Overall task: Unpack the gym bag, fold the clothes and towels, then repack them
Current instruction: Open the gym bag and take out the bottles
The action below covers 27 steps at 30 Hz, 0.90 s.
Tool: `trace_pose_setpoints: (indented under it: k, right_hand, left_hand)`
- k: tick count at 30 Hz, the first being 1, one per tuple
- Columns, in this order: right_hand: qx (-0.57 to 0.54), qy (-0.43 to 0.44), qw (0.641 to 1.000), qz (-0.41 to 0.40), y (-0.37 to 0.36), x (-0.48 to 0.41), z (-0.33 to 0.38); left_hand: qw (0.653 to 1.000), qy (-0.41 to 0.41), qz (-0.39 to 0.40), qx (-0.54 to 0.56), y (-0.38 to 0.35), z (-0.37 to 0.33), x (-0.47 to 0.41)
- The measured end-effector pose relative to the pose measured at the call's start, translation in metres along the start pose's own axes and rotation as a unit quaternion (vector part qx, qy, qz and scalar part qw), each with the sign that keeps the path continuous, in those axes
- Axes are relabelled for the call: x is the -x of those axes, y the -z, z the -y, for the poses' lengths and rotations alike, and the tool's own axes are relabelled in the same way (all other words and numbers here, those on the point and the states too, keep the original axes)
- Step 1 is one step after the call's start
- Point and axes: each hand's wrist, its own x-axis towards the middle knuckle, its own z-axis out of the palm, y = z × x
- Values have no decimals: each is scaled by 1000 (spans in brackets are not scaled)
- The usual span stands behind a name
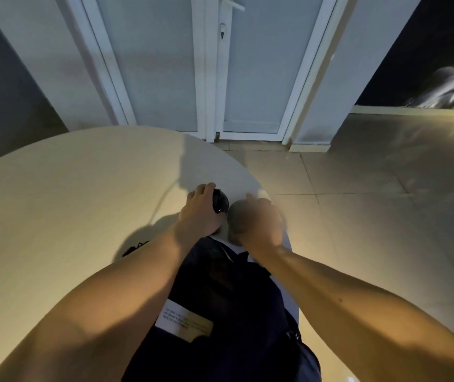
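Round pale table (68, 202) before a glazed double door (206, 64), tiled floor (358, 175) to the right; dim, warm light. Head view, both forearms reaching forward over a dark bag (220, 293) that lies on the near part of the table, between the arms. A white label (184, 318) shows on the bag's upper face, and a dark strap end (135, 248) juts out beside the left forearm.

Left hand (198, 213): fingers curled over a black item (220, 204), rounded and glossy, just beyond the bag. Right hand (261, 221): smeared by motion, placed against a grey item (235, 219), also rounded; one finger appears to point forward, but whether the rest clasp the item or only lie on it cannot be told. The two items sit side by side, close to touching, near the table's right edge. What they are cannot be made out.

Stage, as judged: unpacking. Small items are being placed on the table past the bag, and no clothes or towels are in sight, so these are presumably inside the bag and folding is not yet begun.

Next move, as judged: let go of both items well clear of the edge, since rounded things may roll off; then bring the hands to the bag's opening, which is not visible here, and draw out the fabric onto the bare left part of the table.
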Motion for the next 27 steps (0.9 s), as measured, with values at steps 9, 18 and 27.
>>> trace_pose_setpoints:
  k: [9,18,27]
  right_hand:
    - [-77,24,997,9,26,36,-18]
    - [-128,-119,985,13,81,226,-123]
    - [-208,-380,901,5,44,604,-277]
  left_hand:
    - [999,-15,-39,-3,25,-28,29]
    - [981,-190,-31,14,-28,-160,196]
    - [926,-326,164,-99,-210,-223,493]
